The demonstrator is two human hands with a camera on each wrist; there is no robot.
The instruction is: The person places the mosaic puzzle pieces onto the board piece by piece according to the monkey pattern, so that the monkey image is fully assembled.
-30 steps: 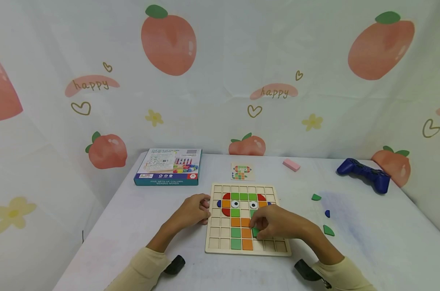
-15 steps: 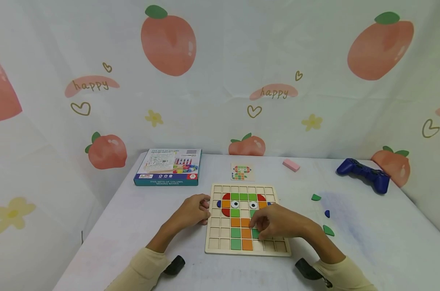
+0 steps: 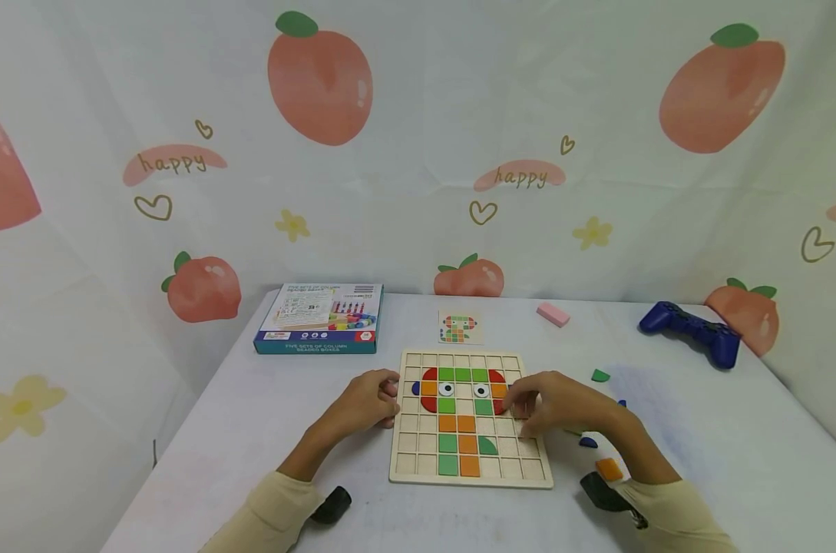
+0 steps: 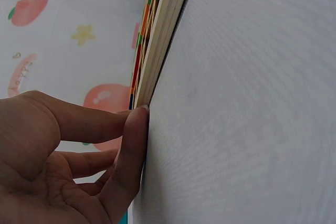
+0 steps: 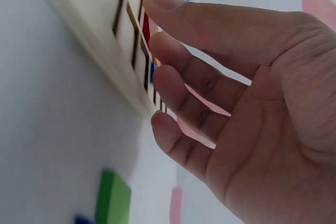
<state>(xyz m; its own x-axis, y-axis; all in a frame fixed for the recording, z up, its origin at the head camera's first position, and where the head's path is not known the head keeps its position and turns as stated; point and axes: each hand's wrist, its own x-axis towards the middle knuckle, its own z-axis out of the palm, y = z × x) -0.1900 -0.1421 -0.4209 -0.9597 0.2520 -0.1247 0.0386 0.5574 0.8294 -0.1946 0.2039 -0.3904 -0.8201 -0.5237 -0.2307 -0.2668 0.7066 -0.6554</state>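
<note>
A wooden grid board (image 3: 473, 482) lies on the table with red, green, orange and blue tiles set in it. Two eye tiles sit in its upper half. At its left edge my left hand (image 3: 364, 401) holds the board, thumb and forefinger pinching the rim in the left wrist view. A green quarter-circle tile (image 3: 487, 445) rests in a cell right of the orange column. Over the board's right side hovers my right hand (image 3: 563, 403), its fingers loosely bent and parted. Nothing shows between them in the right wrist view.
Right of the board lie a green tile (image 3: 600, 375), a blue half-circle (image 3: 588, 442) and an orange tile (image 3: 609, 469). Behind it is a pattern card (image 3: 460, 329). A pink block (image 3: 553, 314), a blue game controller (image 3: 690, 332) and a box (image 3: 319, 319) stand farther back.
My right hand has let go of the green quarter-circle tile and moved right and slightly up, uncovering it in its cell. My left hand stays at the board's edge.
</note>
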